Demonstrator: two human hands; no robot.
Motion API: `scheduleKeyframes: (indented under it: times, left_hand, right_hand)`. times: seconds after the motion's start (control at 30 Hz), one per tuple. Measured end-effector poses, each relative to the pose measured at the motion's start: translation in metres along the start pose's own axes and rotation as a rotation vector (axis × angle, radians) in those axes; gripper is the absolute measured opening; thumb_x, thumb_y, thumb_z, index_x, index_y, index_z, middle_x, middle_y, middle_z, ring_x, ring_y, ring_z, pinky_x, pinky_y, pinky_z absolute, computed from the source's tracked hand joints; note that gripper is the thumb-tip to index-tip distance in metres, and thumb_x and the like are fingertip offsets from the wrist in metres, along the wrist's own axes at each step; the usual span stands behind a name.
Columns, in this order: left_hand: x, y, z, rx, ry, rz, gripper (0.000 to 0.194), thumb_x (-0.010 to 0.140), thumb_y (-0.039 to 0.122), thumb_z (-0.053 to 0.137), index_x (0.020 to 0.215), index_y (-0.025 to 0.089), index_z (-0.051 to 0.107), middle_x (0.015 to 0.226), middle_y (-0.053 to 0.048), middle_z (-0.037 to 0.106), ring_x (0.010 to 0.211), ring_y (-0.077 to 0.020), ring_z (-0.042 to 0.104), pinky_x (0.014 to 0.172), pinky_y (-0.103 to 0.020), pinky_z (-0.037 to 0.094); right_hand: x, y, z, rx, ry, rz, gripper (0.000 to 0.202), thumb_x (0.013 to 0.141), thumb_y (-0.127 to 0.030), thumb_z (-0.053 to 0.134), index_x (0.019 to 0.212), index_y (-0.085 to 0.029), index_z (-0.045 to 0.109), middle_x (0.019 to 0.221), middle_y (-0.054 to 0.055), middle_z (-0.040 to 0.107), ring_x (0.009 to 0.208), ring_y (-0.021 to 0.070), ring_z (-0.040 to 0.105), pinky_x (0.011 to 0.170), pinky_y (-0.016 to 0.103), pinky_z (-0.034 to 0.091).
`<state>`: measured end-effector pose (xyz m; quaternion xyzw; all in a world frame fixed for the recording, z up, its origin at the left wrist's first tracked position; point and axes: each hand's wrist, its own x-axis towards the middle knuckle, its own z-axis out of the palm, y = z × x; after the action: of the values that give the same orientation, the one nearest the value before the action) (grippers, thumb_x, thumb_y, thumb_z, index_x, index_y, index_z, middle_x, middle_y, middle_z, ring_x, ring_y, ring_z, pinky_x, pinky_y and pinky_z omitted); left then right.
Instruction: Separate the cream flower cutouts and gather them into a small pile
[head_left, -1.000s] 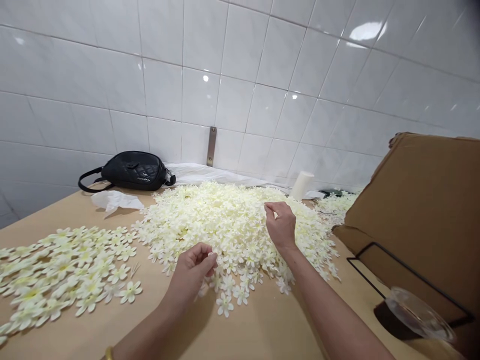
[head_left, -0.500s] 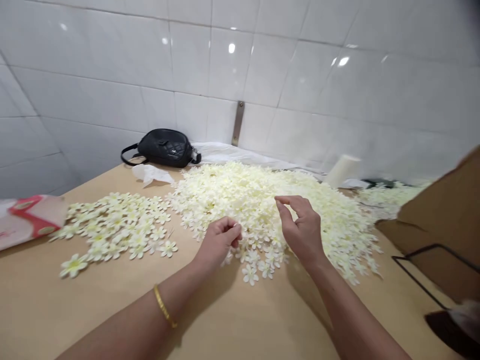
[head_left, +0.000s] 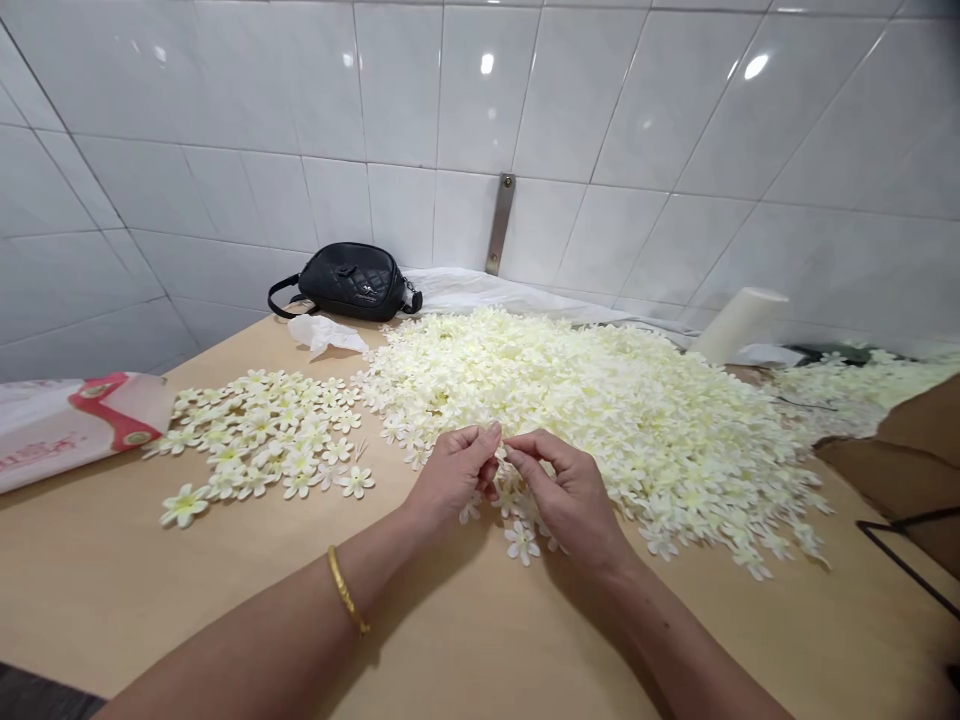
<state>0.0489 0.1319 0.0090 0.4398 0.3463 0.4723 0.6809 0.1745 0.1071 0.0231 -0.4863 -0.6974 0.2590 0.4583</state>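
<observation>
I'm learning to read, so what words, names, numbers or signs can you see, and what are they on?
Nothing can be read for sure.
Black bag: pale lettering, too small to read.
White-and-red packet: pink letters, too faint to read.
Round marks on its red band: too small to read.

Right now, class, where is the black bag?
In the head view, the black bag sits left of centre, just behind the crumpled white scrap.

Red lettering on pale packet, small lettering on black bag: neither legible.
</observation>
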Motion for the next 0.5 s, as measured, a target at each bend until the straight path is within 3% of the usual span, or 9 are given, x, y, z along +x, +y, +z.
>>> scheduleKeyframes:
  times: [0.23, 0.37, 0.5]
  left_hand:
    - [-0.0023, -0.0017, 0.0026, -0.069, -0.061, -0.032, 0.030, 0.070, 0.041, 0.058, 0.060, 0.014, 0.052, 0.049, 0.002, 0.048, 0.042, -0.0062, 0.044, 0.048, -0.021, 0.037]
    - [-0.0013, -0.0027, 0.0003, -0.031, -0.059, -0.025, 0.031, 0.069, 0.039, 0.060, 0.055, 0.014, 0.050, 0.045, 0.004, 0.045, 0.040, -0.0061, 0.043, 0.046, -0.021, 0.037]
    - [0.0008, -0.0045, -0.0023, -0.047, -0.030, -0.044, 0.030, 0.070, 0.043, 0.058, 0.062, 0.014, 0.054, 0.045, 0.004, 0.044, 0.038, -0.0061, 0.041, 0.045, -0.021, 0.036]
  right_hand:
    - [0.0006, 0.0039, -0.0005, -0.118, 0.078, -0.010, 0.019, 0.080, -0.023, 0.042, 0.071, -0.017, 0.058, 0.067, 0.002, 0.057, 0.063, 0.0139, 0.050, 0.059, 0.025, 0.039]
    - [-0.0008, 0.0015, -0.0014, -0.030, 0.002, 0.014, 0.020, 0.081, -0.024, 0.041, 0.071, -0.017, 0.056, 0.066, 0.001, 0.057, 0.063, 0.0133, 0.051, 0.061, 0.025, 0.040]
    - [-0.0009, -0.0025, 0.0000, 0.035, -0.030, 0.035, 0.018, 0.081, -0.024, 0.042, 0.070, -0.017, 0.055, 0.065, 0.001, 0.057, 0.061, 0.0130, 0.051, 0.059, 0.024, 0.040]
